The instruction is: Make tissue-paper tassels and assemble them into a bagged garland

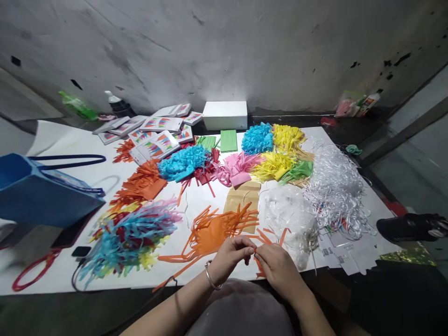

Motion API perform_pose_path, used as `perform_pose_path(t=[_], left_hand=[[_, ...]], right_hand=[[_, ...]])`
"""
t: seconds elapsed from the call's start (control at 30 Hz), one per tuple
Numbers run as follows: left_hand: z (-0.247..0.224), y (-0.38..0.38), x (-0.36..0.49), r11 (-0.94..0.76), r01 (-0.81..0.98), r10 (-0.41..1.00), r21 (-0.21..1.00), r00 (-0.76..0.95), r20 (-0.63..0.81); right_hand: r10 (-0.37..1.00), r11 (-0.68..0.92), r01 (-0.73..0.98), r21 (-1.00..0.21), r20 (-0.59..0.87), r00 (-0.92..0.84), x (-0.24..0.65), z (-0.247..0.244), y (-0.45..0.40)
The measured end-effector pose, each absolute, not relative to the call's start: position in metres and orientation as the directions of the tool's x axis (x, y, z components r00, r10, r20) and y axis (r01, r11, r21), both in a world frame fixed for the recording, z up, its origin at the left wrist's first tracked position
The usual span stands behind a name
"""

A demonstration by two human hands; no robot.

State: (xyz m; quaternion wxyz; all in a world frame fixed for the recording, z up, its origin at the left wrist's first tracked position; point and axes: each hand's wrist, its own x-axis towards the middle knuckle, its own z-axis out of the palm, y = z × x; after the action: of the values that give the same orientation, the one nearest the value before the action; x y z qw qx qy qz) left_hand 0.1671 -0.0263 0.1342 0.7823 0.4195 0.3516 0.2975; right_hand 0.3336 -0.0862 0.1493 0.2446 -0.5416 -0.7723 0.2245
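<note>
At the table's near edge my two hands meet, fingertips almost touching. My right hand (276,267) pinches an orange paper tassel (260,269), whose strips stick out above and below the fingers. My left hand (233,255), with a bangle (212,275) on its wrist, has its fingers curled close to the same tassel; whether they grip it is hidden. Just beyond the left hand lies a pile of orange fringed paper (210,233), its strips spread both ways. A brown paper piece (241,198) lies partly under that pile. Right of it is a clear plastic bag (289,210).
Fringed paper bundles in blue (184,162), pink (240,168) and yellow (289,136) cross the table's middle. White string (336,186) heaps at right. Printed packs (161,123) and a white box (225,115) stand behind. A blue bag (52,196) and multicolour tassels (131,238) are left.
</note>
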Motion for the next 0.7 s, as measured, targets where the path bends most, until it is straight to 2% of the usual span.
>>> perform_pose_path(t=[0.13,0.3,0.53,0.7], left_hand=[[0.137,-0.028,0.145,0.361,-0.107,0.786,0.926,0.569,-0.241],[0.142,-0.031,0.126,0.195,-0.018,0.847,0.981,0.507,-0.160],[0.145,-0.036,0.117,0.235,-0.037,0.857,0.971,0.479,-0.189],[0.147,-0.033,0.114,0.235,-0.030,0.857,0.972,0.477,-0.193]], right_hand=[[0.930,0.347,0.731,-0.587,0.113,-0.351,0.318,0.151,-0.084],[0.975,0.204,0.702,-0.682,0.075,-0.210,0.294,0.143,-0.086],[0.974,0.185,0.578,-0.795,0.070,-0.216,0.288,0.147,-0.086],[0.976,0.207,0.579,-0.789,0.123,-0.181,0.283,0.146,-0.085]])
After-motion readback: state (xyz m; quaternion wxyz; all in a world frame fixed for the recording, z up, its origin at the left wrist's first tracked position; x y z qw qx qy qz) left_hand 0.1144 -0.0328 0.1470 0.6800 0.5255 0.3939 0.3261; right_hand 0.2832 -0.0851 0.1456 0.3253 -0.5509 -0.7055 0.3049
